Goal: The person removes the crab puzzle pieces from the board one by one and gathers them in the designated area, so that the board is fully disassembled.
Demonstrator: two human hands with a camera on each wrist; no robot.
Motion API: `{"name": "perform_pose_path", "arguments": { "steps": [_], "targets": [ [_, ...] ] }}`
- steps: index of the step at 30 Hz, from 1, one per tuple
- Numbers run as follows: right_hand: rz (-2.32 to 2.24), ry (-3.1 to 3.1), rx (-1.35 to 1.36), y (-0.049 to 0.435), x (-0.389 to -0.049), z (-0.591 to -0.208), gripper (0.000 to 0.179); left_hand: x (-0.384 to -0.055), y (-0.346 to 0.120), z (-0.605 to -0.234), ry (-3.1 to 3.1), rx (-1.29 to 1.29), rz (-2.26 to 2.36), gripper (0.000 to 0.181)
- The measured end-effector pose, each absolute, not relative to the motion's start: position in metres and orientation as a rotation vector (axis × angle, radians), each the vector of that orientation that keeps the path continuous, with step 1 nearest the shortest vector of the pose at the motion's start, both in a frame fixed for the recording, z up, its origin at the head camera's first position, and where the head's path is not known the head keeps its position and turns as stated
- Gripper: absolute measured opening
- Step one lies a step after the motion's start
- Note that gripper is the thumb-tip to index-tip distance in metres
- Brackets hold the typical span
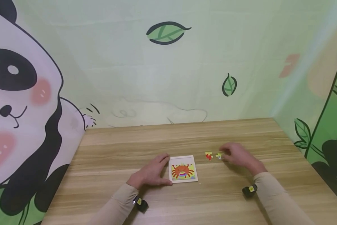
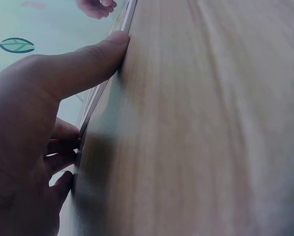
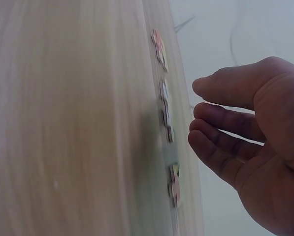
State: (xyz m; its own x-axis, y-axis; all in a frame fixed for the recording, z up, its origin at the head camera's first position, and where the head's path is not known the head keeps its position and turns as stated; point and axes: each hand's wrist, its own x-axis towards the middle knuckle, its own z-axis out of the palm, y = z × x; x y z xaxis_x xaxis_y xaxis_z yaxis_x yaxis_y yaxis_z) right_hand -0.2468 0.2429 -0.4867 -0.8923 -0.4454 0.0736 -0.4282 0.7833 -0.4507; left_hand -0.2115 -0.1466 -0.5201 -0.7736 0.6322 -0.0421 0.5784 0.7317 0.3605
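Note:
A square white-framed puzzle tray (image 1: 182, 160) lies flat on the wooden table, holding an orange crab picture (image 1: 182, 171) with a bare strip along its top. My left hand (image 1: 153, 172) holds the tray's left side, thumb at the near corner and fingers at the far one. To the tray's right lie a red-and-yellow puzzle piece (image 1: 208, 156) and a pale yellow-and-white piece (image 1: 218, 155). My right hand (image 1: 237, 156) hovers beside them, fingers loosely bent and holding nothing. In the right wrist view a third piece (image 3: 175, 187) lies below this hand, hidden from the head view.
The wooden table (image 1: 123, 143) meets a green printed wall cloth (image 1: 115, 62) at its back edge. A large panda print (image 1: 19, 93) covers the left side. Each forearm carries a small black wrist camera, such as the right one (image 1: 249, 190).

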Motion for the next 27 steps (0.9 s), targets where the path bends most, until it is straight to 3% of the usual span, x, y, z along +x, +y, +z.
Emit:
{"name": "perform_pose_path", "arguments": {
  "steps": [27],
  "targets": [
    [-0.689, 2.861, -0.851, 0.181, -0.245, -0.487, 0.029, -0.213, -0.147, -0.522, 2.788, 1.010, 0.478, 0.107]
  ]
}}
